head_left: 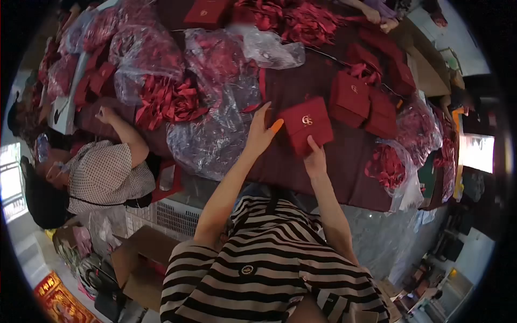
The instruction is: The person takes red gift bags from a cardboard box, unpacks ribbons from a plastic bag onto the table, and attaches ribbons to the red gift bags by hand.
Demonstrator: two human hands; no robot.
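Note:
A red gift box point(308, 125) with a gold logo on its face is held over the dark red tablecloth. My right hand point(315, 157) grips its lower edge, the thumb lying on the front; the other fingers are hidden behind the box. Just left of the box is my left hand point(262, 132), fingers stretched out and an orange cover on the thumb. It is open with nothing in it, and a narrow gap seems to separate it from the box.
More red boxes point(349, 97) stand to the right. Clear plastic bags point(210, 142) and red ribbon bundles point(169, 102) lie left; other ribbons point(309, 24) are at the back. A seated person point(107, 169) works at left, another person's hands point(381, 20) show at the far side.

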